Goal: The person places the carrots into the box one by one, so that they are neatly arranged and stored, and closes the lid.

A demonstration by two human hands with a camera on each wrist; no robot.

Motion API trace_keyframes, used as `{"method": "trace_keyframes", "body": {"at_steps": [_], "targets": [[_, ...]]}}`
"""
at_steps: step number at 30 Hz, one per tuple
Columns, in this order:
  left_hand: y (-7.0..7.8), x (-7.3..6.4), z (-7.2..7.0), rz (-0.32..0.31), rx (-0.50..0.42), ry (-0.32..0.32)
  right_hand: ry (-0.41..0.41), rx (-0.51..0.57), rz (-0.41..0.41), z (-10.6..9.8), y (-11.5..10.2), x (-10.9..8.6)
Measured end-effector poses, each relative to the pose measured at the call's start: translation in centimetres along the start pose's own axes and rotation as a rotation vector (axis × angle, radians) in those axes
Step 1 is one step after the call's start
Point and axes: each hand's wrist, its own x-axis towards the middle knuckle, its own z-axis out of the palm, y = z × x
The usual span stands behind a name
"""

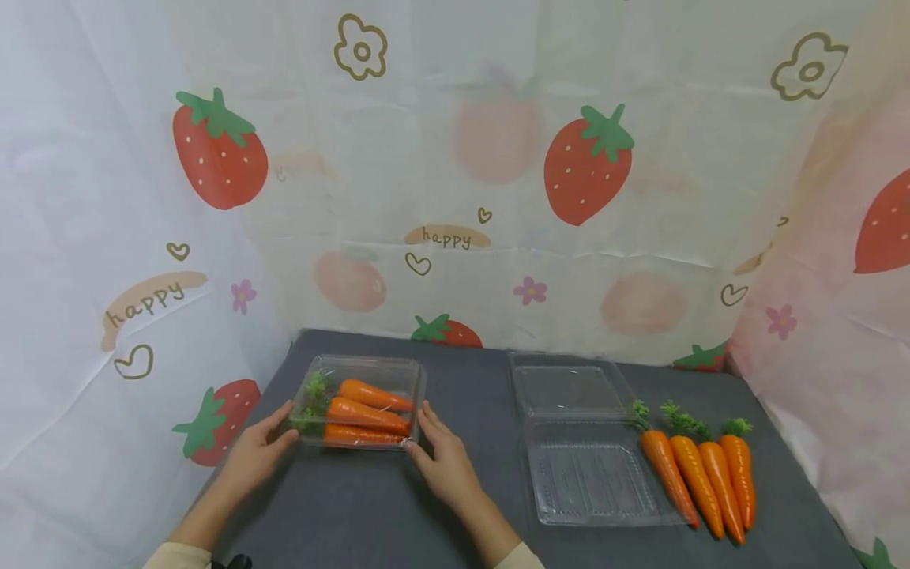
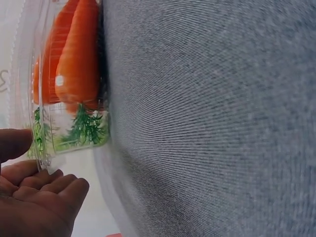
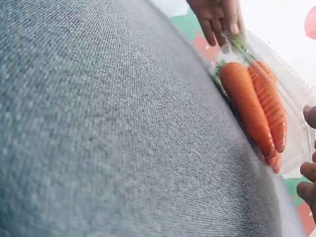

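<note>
A clear plastic clamshell box (image 1: 387, 370) with its lid down stands on the left part of the table. Inside lie several orange carrots (image 1: 366, 414), their green tops toward the left end. At that end my left hand (image 1: 257, 454) pinches the rim, thumb above and curled fingers below, as the left wrist view shows. My right hand (image 1: 448, 465) holds the opposite end, thumb near the front corner and fingers along the side. In the right wrist view only the fingertips (image 3: 307, 172) of this hand show, at the frame's edge.
Right of the middle, a second clear clamshell box (image 1: 593, 478) lies with its lid (image 1: 562, 387) folded back. Several loose carrots (image 1: 700, 474) lie side by side against its right side. A strawberry-print curtain (image 1: 455, 158) surrounds the grey table (image 1: 469, 411) at the back and sides.
</note>
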Motion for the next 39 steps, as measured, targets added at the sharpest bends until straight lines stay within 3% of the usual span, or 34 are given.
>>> {"method": "trace_keyframes", "body": {"at_steps": [6,12,20,26,33,39], "targets": [[-0.6,0.1,-0.3,-0.053,-0.075,-0.006,0.048,0.052,0.038,0.1,-0.4,0.0],[-1.2,0.2,-0.4,-0.114,-0.176,0.002,0.113,0.148,0.148,0.3,-0.8,0.4],[-1.7,0.7,-0.8,-0.209,-0.387,-0.043,0.114,0.451,0.344,0.5,-0.5,0.6],[-1.6,0.5,-1.8,-0.256,-0.485,-0.136,0.051,0.715,0.448,0.1,-0.8,0.7],[-2.1,1.2,-2.5,-0.309,-0.644,-0.249,-0.010,0.809,0.515,-0.3,-1.1,0.9],[-2.6,1.5,-2.8,-0.327,-0.713,-0.362,-0.054,0.875,0.577,-0.4,-0.9,1.0]]}}
